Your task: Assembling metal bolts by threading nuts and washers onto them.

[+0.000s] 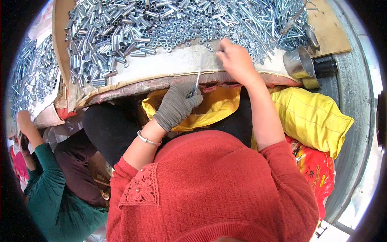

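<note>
My left hand (177,105), in a grey knit glove, grips the lower end of a long metal bolt (199,74) that points up toward the table edge. My bare right hand (236,60) rests on the worn white table top (169,64), fingertips pinched at the edge of a spread of small metal nuts (189,34). Whether a nut sits between those fingers is hidden. Short shiny metal tubes (105,32) are heaped at the upper left. Long bolts (266,24) lie piled at the upper right.
A steel cup (299,62) stands at the table's right edge. Yellow bags (312,117) and a red bag (316,169) lie by my lap. At the left, another person in a green sleeve (48,177) works beside a second heap of tubes (34,76).
</note>
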Demonstrator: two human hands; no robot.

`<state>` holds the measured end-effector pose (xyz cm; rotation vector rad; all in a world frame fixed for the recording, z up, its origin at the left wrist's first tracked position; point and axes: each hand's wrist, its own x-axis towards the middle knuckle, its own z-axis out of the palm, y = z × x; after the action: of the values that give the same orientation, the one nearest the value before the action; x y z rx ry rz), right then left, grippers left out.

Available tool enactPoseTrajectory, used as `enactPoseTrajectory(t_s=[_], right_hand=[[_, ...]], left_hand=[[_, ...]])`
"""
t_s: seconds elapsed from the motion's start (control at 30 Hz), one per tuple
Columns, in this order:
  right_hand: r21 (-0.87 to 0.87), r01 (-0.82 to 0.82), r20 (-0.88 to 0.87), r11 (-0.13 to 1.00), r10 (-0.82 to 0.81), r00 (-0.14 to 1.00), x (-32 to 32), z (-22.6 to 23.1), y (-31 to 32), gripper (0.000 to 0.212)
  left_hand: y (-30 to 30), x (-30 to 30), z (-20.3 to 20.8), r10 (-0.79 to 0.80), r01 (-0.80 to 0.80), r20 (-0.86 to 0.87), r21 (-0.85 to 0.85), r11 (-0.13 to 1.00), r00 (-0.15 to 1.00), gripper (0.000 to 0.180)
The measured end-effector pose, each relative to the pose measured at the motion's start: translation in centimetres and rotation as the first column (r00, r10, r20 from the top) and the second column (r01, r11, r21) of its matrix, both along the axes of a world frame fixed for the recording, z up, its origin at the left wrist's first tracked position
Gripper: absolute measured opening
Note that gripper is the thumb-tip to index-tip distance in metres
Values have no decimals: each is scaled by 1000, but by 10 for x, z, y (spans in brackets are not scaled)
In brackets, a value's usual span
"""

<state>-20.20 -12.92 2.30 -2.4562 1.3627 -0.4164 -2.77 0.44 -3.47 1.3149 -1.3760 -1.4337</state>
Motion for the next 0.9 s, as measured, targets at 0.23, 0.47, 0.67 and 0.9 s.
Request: enactPoseTrajectory(t_s=[0.23, 0.47, 0.67, 0.9], right_hand=[[592, -279, 623, 756, -211, 753, -33, 29, 32, 11], [596, -308, 718, 742, -321, 617, -37, 25, 38, 9], [642, -428, 695, 636, -247, 675, -45, 35, 34, 8], [650, -404, 667, 643, -229, 709, -34, 35, 36, 8]], left_hand=[[8, -5, 14, 62, 110, 563, -268, 957, 824, 20], [9, -8, 13, 153, 161, 668, -384, 909, 729, 18], [10, -6, 11, 286, 196, 724, -502, 842, 627, 13], [10, -1, 13, 290, 217, 736, -509, 833, 612, 13]])
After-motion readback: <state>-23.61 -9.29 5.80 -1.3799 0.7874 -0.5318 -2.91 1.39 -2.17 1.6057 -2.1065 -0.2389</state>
